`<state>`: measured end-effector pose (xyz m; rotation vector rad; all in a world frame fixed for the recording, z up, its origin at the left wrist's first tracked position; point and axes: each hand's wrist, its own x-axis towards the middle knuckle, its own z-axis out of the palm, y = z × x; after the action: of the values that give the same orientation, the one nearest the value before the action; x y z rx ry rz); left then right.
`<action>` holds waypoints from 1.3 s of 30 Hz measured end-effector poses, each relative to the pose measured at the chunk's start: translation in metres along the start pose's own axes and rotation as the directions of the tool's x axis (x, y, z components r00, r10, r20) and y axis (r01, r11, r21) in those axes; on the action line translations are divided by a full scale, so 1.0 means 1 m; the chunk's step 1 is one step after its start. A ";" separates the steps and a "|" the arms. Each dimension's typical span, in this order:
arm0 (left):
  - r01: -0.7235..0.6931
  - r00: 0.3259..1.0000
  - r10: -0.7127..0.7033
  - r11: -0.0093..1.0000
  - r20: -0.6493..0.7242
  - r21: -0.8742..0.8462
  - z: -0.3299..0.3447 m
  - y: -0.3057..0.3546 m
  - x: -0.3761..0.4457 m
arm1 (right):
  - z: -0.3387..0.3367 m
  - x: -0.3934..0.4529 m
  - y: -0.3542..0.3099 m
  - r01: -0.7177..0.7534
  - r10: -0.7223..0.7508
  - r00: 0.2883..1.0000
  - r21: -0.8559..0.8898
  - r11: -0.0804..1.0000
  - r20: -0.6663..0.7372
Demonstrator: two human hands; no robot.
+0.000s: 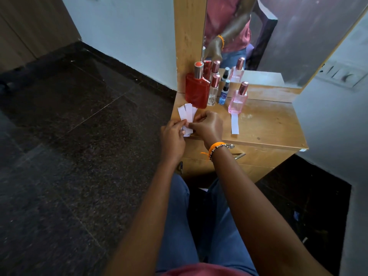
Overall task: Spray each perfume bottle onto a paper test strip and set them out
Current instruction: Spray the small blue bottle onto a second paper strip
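Pinching upright strips (187,116), both hands (191,130)

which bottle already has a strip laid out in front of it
The pink bottle, rightmost in the row: a single paper strip lies on the table just in front of it. The other three have none.

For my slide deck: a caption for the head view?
Both hands pinch paper strips beside four perfume bottles on a dresser.
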<state>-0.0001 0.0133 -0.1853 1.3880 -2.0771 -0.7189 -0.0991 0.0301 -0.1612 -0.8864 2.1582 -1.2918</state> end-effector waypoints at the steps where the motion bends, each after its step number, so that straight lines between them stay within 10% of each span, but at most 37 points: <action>1: -0.001 1.000 0.001 1.000 0.002 0.000 0.001 -0.001 0.000 | -0.001 0.000 0.000 -0.007 0.007 1.000 0.005 1.000 0.003; 28: -0.030 1.000 0.030 0.997 0.006 0.070 0.000 0.004 -0.005 | -0.009 -0.004 0.006 0.002 -0.001 0.999 0.042 0.999 -0.034; 39: -0.108 0.994 0.108 0.992 0.000 0.071 0.002 0.026 -0.006 | -0.040 -0.006 0.027 0.097 -0.127 0.982 -0.201 0.975 -0.142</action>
<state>-0.0167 0.0280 -0.1699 1.3019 -2.1749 -0.6026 -0.1300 0.0674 -0.1668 -1.0287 2.4184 -1.2561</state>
